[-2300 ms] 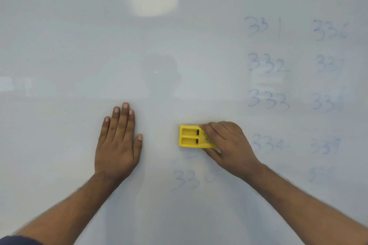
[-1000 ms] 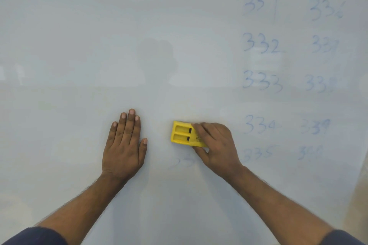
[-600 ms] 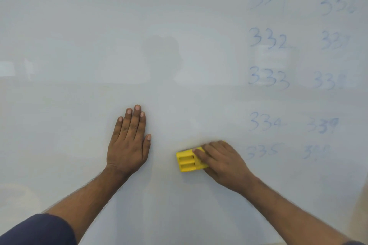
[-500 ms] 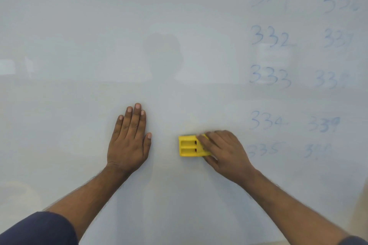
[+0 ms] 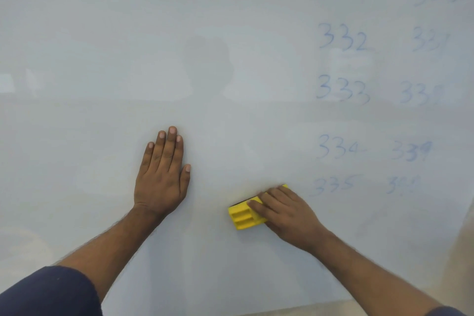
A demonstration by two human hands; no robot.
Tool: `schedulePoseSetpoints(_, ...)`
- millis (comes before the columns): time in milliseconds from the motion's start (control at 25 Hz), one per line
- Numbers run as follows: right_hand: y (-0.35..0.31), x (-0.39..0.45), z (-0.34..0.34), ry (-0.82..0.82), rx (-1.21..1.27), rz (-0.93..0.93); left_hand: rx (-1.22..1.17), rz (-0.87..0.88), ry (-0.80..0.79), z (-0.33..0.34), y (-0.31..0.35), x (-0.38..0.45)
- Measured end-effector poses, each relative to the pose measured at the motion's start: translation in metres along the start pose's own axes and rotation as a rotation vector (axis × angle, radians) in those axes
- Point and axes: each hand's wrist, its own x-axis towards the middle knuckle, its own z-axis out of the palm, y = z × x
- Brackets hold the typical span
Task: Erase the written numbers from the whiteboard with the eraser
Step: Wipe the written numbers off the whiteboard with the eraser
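Eraser (image 5: pixel 243 217) lower now, whiteboard (image 5: pixel 102 59) bare to left

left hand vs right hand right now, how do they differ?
The left hand lies flat and open on the whiteboard, holding nothing; the right hand is curled over the yellow eraser, pressing it to the board. The left hand points straight up the board; the right hand angles up and to the left. The left hand sits higher than the right. Both touch the board, left of the written numbers.
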Motion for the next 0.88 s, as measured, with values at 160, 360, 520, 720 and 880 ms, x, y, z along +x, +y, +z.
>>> schedulePoseSetpoints(160, 0.052, 0.027, -0.035, 0.076, -0.012, 0.150, -0.011, -0.020, -0.027, 0.000, 0.002, 0.000)
schedulePoseSetpoints(360, 0.058, 0.046, -0.040, 0.176, 0.052, 0.326, -0.007, -0.041, -0.063, -0.001, 0.002, -0.001)
schedulePoseSetpoints(520, 0.029, 0.015, -0.022, 0.111, 0.071, 0.296, -0.013, -0.057, -0.095, -0.006, 0.004, 0.000)
schedulePoseSetpoints(720, 0.007, -0.018, -0.011, -0.047, 0.078, 0.190, -0.023, -0.101, -0.138, -0.018, 0.013, 0.001)
schedulePoseSetpoints(880, 0.009, -0.027, -0.024, -0.144, 0.097, 0.128, -0.030, -0.069, -0.147, -0.027, 0.021, 0.005)
